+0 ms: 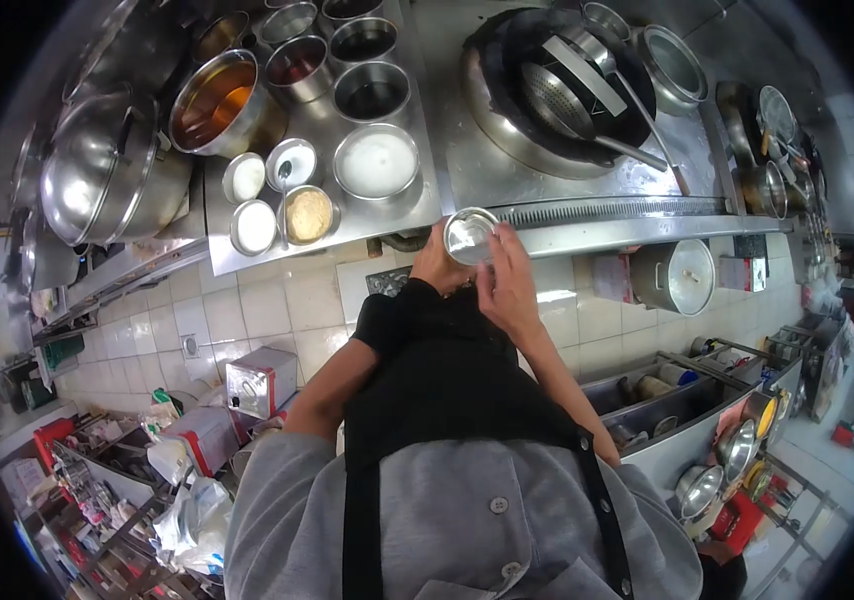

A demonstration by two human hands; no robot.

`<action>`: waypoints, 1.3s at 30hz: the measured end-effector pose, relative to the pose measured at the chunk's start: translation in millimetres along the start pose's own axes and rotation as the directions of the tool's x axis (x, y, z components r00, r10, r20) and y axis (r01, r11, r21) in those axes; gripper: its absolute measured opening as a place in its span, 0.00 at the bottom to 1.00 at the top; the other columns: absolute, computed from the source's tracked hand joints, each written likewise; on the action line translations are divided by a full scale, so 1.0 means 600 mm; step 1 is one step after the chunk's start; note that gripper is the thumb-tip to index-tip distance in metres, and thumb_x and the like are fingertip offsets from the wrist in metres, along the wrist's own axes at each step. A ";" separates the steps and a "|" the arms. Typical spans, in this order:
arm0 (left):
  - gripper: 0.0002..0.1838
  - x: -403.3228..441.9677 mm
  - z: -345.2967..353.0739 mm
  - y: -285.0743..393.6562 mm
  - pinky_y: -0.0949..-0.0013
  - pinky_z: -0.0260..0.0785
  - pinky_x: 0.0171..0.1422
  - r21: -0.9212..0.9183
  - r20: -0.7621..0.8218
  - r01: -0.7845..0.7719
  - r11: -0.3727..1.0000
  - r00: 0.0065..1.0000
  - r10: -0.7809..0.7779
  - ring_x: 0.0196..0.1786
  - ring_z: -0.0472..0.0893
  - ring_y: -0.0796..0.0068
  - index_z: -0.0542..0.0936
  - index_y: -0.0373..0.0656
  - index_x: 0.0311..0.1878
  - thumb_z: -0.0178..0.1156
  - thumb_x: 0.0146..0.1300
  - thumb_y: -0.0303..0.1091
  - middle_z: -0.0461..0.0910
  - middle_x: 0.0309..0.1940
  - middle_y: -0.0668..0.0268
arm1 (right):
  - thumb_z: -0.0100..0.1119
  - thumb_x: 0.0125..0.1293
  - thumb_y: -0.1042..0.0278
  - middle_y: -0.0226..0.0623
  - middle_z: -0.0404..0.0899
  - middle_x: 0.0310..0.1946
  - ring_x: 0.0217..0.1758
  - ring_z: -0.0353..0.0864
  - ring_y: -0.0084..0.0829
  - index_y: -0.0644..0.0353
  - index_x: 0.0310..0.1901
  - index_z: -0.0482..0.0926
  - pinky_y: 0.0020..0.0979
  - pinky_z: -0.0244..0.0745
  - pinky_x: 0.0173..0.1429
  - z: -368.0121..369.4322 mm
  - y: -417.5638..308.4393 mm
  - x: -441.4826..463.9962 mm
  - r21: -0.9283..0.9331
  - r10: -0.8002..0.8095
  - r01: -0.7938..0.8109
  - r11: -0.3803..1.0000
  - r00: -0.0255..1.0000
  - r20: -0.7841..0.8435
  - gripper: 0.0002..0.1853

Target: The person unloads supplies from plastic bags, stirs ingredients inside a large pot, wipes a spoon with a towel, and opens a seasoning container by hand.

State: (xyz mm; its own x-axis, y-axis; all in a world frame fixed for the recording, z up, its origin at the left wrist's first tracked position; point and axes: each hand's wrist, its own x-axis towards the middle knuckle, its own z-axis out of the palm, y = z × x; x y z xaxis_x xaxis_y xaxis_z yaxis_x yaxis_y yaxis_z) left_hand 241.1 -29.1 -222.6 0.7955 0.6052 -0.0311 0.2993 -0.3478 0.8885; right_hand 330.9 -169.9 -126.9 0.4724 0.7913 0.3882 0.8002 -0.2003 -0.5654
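A small round metal bowl (469,236) is held up in front of the counter's edge. My left hand (434,262) grips it from the left side. On its right side, the raised fingers of my right hand (509,285) are at the rim; whether they press on it is hard to tell. The bowl looks shiny inside, and its contents cannot be made out. Left of it on the steel counter stand a container of yellowish paste (309,216), a bowl of white powder (253,228) and a larger pot of white grains (377,162).
A wok (517,140) with a strainer (557,100) and ladle stands on the stove at the upper right. A pot of orange liquid (215,103) is at the upper left. A lidded pot (685,277) stands right of my hands, below the stove's edge.
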 end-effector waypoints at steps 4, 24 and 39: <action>0.55 0.015 -0.004 0.000 0.48 0.76 0.64 -0.005 0.067 -0.004 1.000 0.998 0.004 0.65 0.79 0.43 0.62 0.42 0.73 0.84 0.46 0.48 0.73 0.66 0.48 | 0.63 0.66 0.75 0.59 0.67 0.68 0.73 0.67 0.59 0.70 0.70 0.66 0.50 0.66 0.76 -0.001 -0.020 0.009 0.034 0.132 -0.128 0.991 0.982 -0.133 0.31; 0.62 0.045 -0.032 0.009 0.47 0.73 0.69 0.049 0.220 0.121 0.991 0.967 -0.129 0.65 0.80 0.40 0.58 0.47 0.75 0.85 0.40 0.55 0.78 0.65 0.45 | 0.69 0.70 0.64 0.38 0.84 0.42 0.41 0.85 0.31 0.62 0.60 0.77 0.37 0.81 0.42 -0.025 0.039 -0.066 0.567 0.523 -0.467 0.678 0.849 0.074 0.21; 0.37 0.052 -0.114 0.070 0.54 0.83 0.61 -0.587 0.589 0.580 0.564 0.785 -0.193 0.69 0.77 0.52 0.59 0.49 0.82 0.51 0.80 0.58 0.61 0.79 0.57 | 0.64 0.71 0.69 0.54 0.69 0.64 0.66 0.73 0.48 0.56 0.79 0.63 0.42 0.71 0.69 0.079 0.078 0.000 0.464 0.564 -0.493 0.736 0.826 -0.018 0.36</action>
State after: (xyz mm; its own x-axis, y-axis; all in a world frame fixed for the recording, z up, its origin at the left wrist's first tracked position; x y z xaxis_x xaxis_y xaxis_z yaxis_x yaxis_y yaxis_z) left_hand 242.6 23.9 -155.0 0.8768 0.1202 -0.4656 0.3207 0.5753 0.7525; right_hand 351.0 -152.1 -188.0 0.8475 0.5305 0.0148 0.1851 -0.2692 -0.9451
